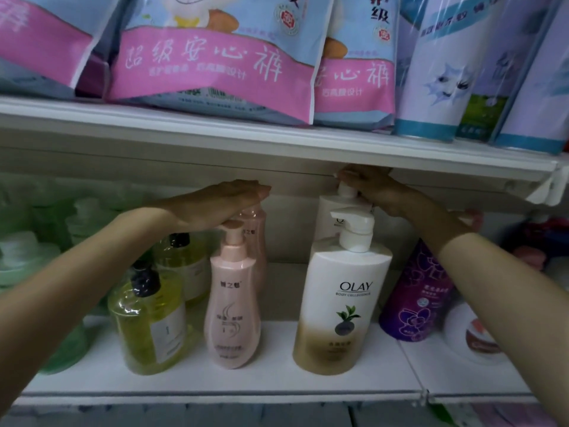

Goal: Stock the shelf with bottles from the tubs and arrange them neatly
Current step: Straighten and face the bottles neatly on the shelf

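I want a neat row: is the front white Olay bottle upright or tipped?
Upright. The Olay bottle stands on its base on the lower shelf, with its pump at the top.

Left hand atop pink bottle; right hand holds rear pump.

The pink bottle is pale salmon, cap included, with a faint grey swirl. The Olay bottle fades from white down to gold and bears a dark berry with green leaves; its pump is white. The rear bottle is plain white. The clear bottles show yellow-green liquid under black pumps. The purple bottle carries lilac flower outlines. The packs are pale blue with a pink band and white characters. The shelf is white.
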{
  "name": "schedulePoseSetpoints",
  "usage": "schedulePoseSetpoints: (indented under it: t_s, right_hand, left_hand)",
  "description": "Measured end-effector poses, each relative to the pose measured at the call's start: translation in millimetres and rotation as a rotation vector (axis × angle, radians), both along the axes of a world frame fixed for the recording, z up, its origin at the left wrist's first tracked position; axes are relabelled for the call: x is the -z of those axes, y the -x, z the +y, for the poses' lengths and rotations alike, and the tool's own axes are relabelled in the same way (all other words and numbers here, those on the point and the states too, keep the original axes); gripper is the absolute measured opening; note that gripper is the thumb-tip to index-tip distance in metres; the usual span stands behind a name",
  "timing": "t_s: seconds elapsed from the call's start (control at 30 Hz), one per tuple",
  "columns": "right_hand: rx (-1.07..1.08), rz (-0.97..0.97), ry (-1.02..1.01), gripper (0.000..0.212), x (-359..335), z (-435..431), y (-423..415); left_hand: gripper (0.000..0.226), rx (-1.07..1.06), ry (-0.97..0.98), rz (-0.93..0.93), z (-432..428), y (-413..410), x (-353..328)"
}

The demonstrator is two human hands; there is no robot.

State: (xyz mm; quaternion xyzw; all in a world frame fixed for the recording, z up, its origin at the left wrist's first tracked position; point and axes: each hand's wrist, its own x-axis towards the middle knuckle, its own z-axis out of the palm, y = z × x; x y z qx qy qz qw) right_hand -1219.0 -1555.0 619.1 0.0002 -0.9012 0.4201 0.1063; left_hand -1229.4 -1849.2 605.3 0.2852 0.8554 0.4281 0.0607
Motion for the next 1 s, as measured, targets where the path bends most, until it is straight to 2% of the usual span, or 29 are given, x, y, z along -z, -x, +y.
schedulePoseSetpoints:
  t_s: [0.17, 0.33, 0.7, 0.9, 1.0]
  right_hand:
    - [-0.003, 0.063, -0.009, 0.013, 3.7, -10.3, 0.7]
    - [-0.082, 0.079, 0.020, 0.013, 4.4, -27.4, -1.1]
    - [-0.143, 0.026, 0.045, 0.025, 5.4, -35.2, -0.4]
    - [-0.169, -0.066, -0.016, 0.025, -2.7, -29.1, -5.2]
    - [-0.188, -0.074, -0.029, 0.016, -4.4, -23.2, -8.1]
  left_hand:
    - [0.053, -0.006, 0.026, -0.033, 1.3, -1.8, 5.2]
    - [0.047, 0.015, -0.017, -0.048, 2.8, -1.0, 7.8]
    - [0.053, 0.000, -0.005, -0.073, 2.7, 7.0, 15.5]
    - [0.055, 0.018, 0.030, -0.062, 2.4, 9.6, 15.4]
    - [0.056, 0.025, 0.045, -0.042, 2.0, 8.6, 13.8]
